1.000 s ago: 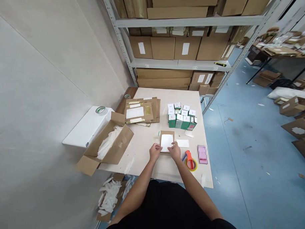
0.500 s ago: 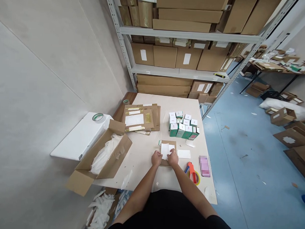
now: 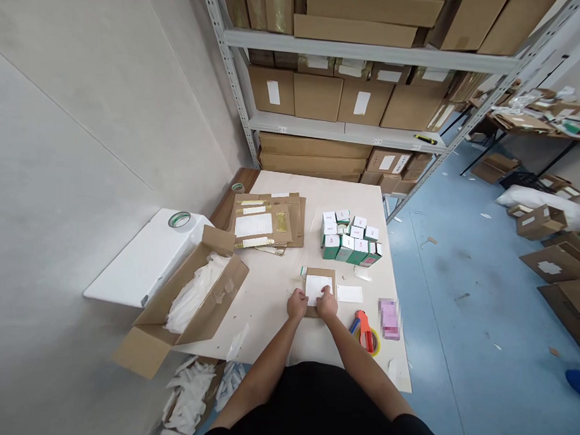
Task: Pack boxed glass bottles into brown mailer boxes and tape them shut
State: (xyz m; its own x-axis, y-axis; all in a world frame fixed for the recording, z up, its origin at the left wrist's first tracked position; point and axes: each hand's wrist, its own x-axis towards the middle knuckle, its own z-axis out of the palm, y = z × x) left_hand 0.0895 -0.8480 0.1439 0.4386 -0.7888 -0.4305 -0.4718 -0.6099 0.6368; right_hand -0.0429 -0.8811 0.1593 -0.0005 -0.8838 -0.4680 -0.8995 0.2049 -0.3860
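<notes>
A white paper label (image 3: 316,283) lies over a small flat brown cardboard piece (image 3: 314,312) near the table's front. My left hand (image 3: 297,304) is closed in a pinch at the label's lower left edge. On the label's right side, my right hand (image 3: 327,303) has its fingers bent together and pressed to the paper, hiding part of it. To the right of the cardboard lies another white slip (image 3: 349,294). An orange tape dispenser (image 3: 363,331) with a yellow-edged roll rests beside my right forearm.
Several green-and-white boxes (image 3: 346,245) stand at the back right of the table. Flattened cardboard (image 3: 289,227) is stacked at the back left. An open carton (image 3: 220,304) with white bags sits at the left edge; shelving (image 3: 316,126) rises behind. A pink blurred item (image 3: 390,319) lies at right.
The label's surface, uneven with a raised or overlapping part half a second ago, now looks flat on the cardboard. Both hands stay in nearly the same place; the camera view has tilted slightly.
</notes>
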